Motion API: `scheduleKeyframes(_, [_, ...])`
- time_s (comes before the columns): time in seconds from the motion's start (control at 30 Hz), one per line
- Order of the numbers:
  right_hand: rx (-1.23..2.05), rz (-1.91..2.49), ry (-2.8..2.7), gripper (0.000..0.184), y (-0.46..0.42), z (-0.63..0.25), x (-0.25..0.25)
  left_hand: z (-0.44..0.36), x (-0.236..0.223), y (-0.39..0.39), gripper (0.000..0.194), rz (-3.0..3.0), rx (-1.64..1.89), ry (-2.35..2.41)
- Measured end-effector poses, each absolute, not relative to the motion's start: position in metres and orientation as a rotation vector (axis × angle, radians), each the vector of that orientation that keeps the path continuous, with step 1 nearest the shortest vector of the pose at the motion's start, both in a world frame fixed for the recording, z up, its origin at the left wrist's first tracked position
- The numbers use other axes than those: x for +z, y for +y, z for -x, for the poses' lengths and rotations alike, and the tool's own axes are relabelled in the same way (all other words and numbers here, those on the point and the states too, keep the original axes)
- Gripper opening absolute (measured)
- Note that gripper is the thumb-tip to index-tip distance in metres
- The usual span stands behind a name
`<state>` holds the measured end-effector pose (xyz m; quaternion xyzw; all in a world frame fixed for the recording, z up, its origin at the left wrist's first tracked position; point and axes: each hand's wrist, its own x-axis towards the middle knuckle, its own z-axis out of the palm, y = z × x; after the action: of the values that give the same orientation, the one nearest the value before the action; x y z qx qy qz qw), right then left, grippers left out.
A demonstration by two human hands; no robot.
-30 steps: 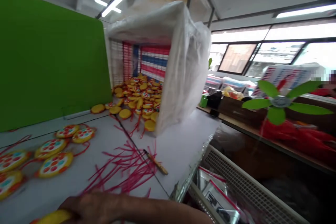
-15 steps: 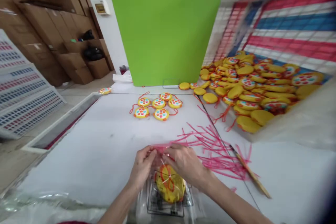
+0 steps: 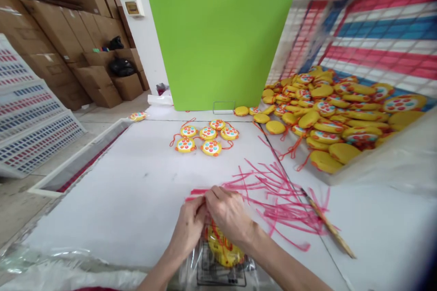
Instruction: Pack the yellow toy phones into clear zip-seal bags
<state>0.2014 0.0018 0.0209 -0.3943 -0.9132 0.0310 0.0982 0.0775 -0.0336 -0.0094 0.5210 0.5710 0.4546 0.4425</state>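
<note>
Clear plastic bag (image 3: 221, 279) with a yellow toy (image 3: 229, 254) inside, bottom centre of frame, left hand (image 3: 189, 223) and right hand (image 3: 230, 214) together, both pinching its top, pink strips (image 3: 292, 219) lower right, green board (image 3: 223, 38) upper centre.

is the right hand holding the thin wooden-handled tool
No, the thin wooden-handled tool lies on the white tabletop, apart from the right hand.

Top of the clear bag (image 3: 206, 261) out of sight behind the hands (image 3: 227, 213)
</note>
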Motion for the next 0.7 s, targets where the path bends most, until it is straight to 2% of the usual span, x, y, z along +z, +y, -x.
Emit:
scheduleKeyframes(0.2, [0.319,1.354,-2.259,0.017,0.019,-0.243,0.006,-0.076,-0.009,-0.036,0.023,-1.269,1.094,1.369])
scheduleKeyframes(0.33, [0.212,1.639,-2.042,0.018,0.034,-0.336,-0.015,-0.073,-0.013,-0.034,0.029,-1.073,1.133,1.265])
scheduleKeyframes(0.53, [0.167,2.145,-1.924,0.031,0.017,-0.454,-0.029,-0.071,-0.022,-0.031,0.025,-1.002,1.147,1.25])
scheduleKeyframes(0.63, [0.474,2.106,-2.106,0.033,0.002,-0.465,-0.021,-0.071,-0.023,-0.031,0.026,-0.905,1.151,1.166])
scheduleKeyframes(0.7, [0.742,1.915,-2.207,0.022,-0.002,-0.462,-0.015,-0.071,-0.022,-0.03,0.027,-0.833,1.145,1.111])
